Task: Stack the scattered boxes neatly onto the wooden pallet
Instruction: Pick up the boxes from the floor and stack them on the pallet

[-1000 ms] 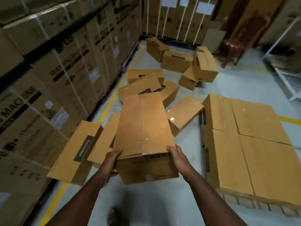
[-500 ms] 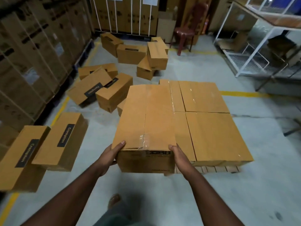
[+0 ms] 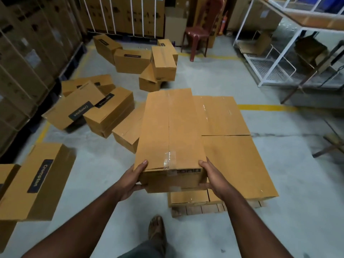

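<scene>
A person stands by the wooden pallet (image 3: pixel 204 209) and holds a long brown box (image 3: pixel 170 131) out in front with both hands. The left hand (image 3: pixel 130 180) grips the near left corner of the box, with the thumb up on the top edge and the fingers (image 3: pixel 138 187) curled under it. The right hand (image 3: pixel 214 178) grips the near right corner the same way, thumb on top and fingers bent round below. The box is up in the air, over the near left part of the pallet. Its top is taped shut down the middle.

A flat layer of boxes (image 3: pixel 229 155) already sits on the pallet, side by side. I can see the wood slats poking out under them at the near end.

More scattered boxes (image 3: pixel 104 112) lie on the grey floor (image 3: pixel 297 183) to the left, some tipped against each other. One box with a dark Crompton label (image 3: pixel 37 180) lies near the left edge. Another small pile of boxes (image 3: pixel 160 62) sits farther back. A red chair (image 3: pixel 201 32) stands behind that pile. A white metal rack (image 3: pixel 275 58) stands on the right. Tall stacks of big cartons (image 3: pixel 28 53) fill the left wall. One foot in a sandal (image 3: pixel 156 229) shows at the bottom.
</scene>
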A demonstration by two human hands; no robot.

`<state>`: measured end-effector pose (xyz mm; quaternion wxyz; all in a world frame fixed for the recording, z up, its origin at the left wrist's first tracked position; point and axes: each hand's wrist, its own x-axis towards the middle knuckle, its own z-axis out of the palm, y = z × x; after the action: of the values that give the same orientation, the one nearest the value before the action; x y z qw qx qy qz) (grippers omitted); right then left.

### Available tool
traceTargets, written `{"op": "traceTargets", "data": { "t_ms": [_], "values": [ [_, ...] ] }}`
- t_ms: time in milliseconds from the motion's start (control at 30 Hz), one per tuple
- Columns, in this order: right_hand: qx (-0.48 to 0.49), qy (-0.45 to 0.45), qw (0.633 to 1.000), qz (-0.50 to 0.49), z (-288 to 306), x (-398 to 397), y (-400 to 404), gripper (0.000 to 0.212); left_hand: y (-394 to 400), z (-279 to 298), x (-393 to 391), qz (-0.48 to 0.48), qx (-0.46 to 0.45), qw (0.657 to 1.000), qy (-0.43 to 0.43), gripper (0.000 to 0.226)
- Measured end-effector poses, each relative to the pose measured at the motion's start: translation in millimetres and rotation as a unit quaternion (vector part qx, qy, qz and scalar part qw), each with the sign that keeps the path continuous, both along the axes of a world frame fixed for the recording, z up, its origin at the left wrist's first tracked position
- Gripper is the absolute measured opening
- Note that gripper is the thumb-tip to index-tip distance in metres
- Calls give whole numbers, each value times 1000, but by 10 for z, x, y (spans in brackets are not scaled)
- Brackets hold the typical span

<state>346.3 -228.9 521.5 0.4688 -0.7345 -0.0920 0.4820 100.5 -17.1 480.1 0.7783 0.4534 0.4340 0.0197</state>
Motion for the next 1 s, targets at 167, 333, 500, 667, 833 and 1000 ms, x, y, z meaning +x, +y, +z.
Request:
{"op": "traceTargets", "data": {
  "t_ms": [167,333,500,667,833,1000],
  "values": [
    [32,0,999,-24,115,647,288,61,331,152,714,-4,9,1000,-6,73],
    [75,-21,996,-52,144,1315,449,74,514,239,1395,18,37,999,-25,67],
    [114,-16,991,-73,81,2011,613,68,520,418,2090,51,85,995,-24,57],
    [122,-9,990,-76,-30,2624,943,68,640,529,2728,109,143,984,-10,64],
    [123,-7,989,-77,-246,3127,1450,64,1087,359,3191,120,155,980,-18,52],
    [106,-11,988,-109,-845,3599,2203,56,1818,-269,3729,114,151,982,-7,84]
  ]
}}
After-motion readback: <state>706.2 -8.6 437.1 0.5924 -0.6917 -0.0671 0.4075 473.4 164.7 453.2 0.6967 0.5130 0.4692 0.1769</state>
